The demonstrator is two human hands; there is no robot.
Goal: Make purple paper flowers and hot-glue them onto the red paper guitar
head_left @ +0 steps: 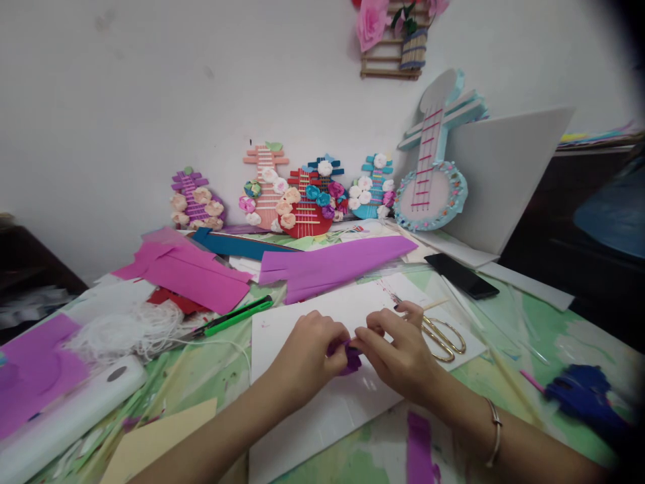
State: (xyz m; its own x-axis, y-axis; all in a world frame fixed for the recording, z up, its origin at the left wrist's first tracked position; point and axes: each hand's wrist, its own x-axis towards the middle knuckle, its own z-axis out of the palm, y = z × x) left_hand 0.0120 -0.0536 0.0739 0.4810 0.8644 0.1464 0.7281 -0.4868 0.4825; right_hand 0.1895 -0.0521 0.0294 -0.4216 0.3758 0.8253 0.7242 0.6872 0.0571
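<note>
A small piece of dark purple paper [351, 361] is pinched between my two hands, above a white board [307, 430]. My left hand [310, 353] is closed on its left side. The fingertips of my right hand [398, 346] press on its upper right part. Gold-handled scissors [441, 339] lie on the board beside my right hand, their blades partly hidden by the fingers. A purple strip [420, 447] lies below my right hand.
A green cutter [239, 316], white string [125, 329] and pink paper [194, 269] are on the left. Purple paper [337, 265] lies behind the board. A phone [461, 275] and a blue glue gun [579, 396] are on the right. Decorated paper instruments [307, 218] stand along the wall.
</note>
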